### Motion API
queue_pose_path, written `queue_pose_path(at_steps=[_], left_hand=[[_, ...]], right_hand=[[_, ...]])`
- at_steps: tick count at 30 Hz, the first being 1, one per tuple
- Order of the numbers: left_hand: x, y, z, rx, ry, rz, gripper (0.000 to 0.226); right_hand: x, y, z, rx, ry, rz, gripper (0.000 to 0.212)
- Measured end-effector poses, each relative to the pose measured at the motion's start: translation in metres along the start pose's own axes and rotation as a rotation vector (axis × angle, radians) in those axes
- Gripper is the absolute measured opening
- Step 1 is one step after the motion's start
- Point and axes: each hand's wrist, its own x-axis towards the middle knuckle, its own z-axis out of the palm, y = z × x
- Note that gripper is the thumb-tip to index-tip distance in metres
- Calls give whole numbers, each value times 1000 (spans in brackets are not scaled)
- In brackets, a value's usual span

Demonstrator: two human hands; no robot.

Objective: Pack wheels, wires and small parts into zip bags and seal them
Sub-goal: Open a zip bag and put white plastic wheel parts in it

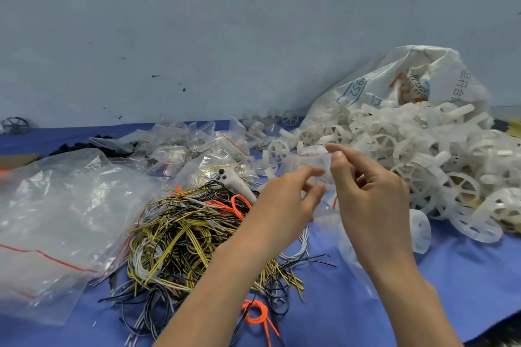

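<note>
The right hand (369, 194) pinches the top edge of a small clear plastic zip bag (315, 166) between thumb and forefinger, the other fingers loosely curled. The left hand (290, 200) meets it from the other side, its fingertips curled at the same filmy mouth; whether they actually grip the film is hard to tell. The bag hangs between both hands above the table (366, 304), covered in blue cloth. It looks like the opening step: the mouth must be pulled apart before parts go in.

Just right lies a heap of translucent white spoked plastic wheels (423, 166), stiff and ribbed, spilling from a woven white sack (400, 84). Left of the hands sits a springy tangle of yellow, black, white and orange wires (183, 236), with a white handheld controller (234, 180) on it. Farther left are crinkled clear bags with red seal lines (56, 220).
</note>
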Motion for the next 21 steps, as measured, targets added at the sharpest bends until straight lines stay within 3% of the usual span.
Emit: queue_pose_path(at_steps=[6,14,21], left_hand=[[-9,-4,-36,-110,155,3,21],[-23,-12,-61,-174,230,6,21],[-29,-29,-92,-164,503,-65,21]], right_hand=[[2,-3,8,-30,1,31,21],[5,-2,10,-9,79,75,23],[8,-5,12,-14,64,85,23]])
